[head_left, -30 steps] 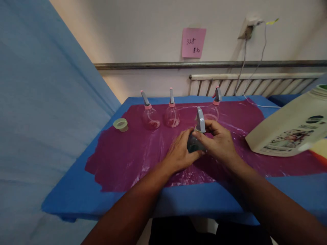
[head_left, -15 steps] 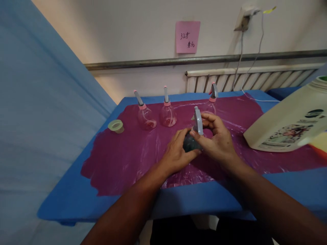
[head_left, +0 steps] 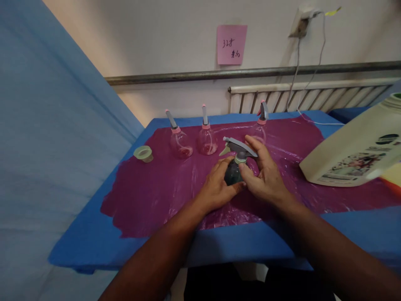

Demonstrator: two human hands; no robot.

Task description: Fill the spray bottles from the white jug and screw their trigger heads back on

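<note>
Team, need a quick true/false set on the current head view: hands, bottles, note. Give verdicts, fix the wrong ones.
1. The left hand holds the dark spray bottle by its body. True.
2. The right hand hangs below the table edge. False: it is at the dark spray bottle's neck, thumb by the collar.
3. Three pink-collared spray bottles are on the purple sheet. True.
4. The pink note lies on the purple sheet. False: it is on the wall.
5. The large pale jug is to the right of both hands. True.
</note>
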